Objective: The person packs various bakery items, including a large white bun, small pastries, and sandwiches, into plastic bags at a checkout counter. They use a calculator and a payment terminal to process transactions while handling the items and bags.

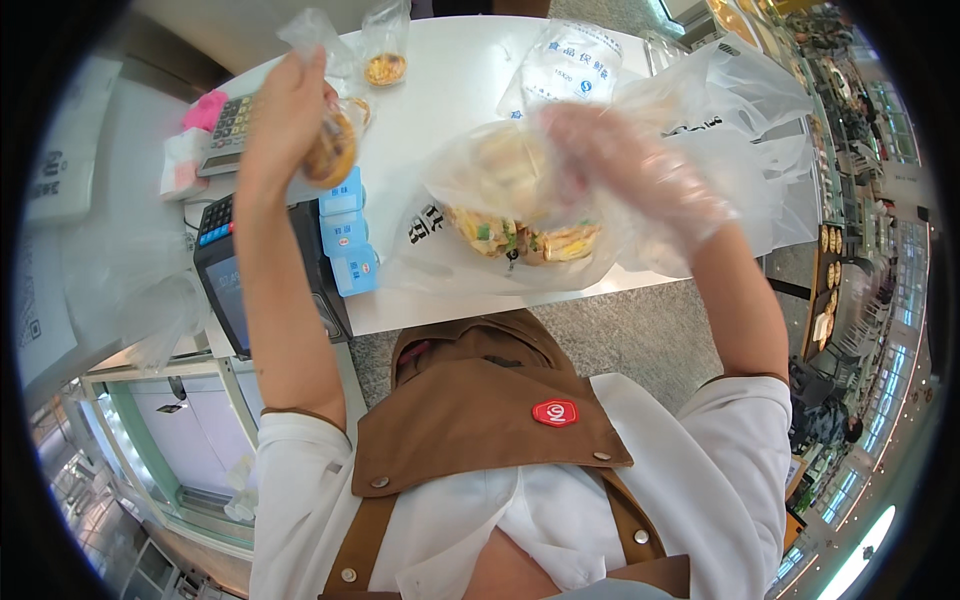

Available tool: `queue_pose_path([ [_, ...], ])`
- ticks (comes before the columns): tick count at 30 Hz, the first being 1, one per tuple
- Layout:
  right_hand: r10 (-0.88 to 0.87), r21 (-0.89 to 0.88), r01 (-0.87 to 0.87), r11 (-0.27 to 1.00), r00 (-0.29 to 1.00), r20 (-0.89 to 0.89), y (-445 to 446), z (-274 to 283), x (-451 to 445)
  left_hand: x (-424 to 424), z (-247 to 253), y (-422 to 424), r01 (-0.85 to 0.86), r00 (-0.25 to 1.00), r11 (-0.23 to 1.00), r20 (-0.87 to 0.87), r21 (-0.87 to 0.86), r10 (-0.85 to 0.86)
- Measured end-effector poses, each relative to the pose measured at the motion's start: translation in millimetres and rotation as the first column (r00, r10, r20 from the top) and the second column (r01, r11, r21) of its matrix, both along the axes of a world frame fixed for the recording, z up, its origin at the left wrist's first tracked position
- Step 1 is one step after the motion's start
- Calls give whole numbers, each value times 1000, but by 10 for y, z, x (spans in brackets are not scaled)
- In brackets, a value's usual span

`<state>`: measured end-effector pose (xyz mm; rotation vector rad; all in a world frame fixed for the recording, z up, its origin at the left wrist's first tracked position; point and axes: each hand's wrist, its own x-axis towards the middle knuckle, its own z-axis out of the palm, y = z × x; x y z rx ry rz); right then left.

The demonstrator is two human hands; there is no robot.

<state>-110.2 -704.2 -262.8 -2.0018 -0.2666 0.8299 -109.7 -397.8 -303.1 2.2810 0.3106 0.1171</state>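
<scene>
My left hand (289, 112), bare, is raised over the counter's left side and grips a thin clear bag (311, 34). A round golden pastry (332, 154), like a tart, shows just beneath its fingers. My right hand (600, 154) wears a clear plastic glove and is motion-blurred. It holds a clear bag (495, 161) with pale food inside, whose kind is too blurred to tell. Directly below, two filled sandwiches (559, 241) with egg and greens lie in a white translucent carrier bag (442, 274) on the white counter (442, 75).
Another bagged tart (385, 69) stands at the back. Left are a calculator (229, 127), a payment terminal (225, 277) and blue small boxes (349, 232). A printed roll of food bags (574, 64) lies behind my right hand; more carrier bags (772, 172) hang over the right side.
</scene>
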Motion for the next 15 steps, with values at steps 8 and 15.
queue_pose_path([
  [8,11,-79,15,997,946,323,-446,-507,51,-504,492,-1265,785,474,547,-288,-291,-832],
  [15,-341,424,275,863,936,87,-430,204,-28,-537,-646,-1697,812,290,466,-450,-351,-845],
])
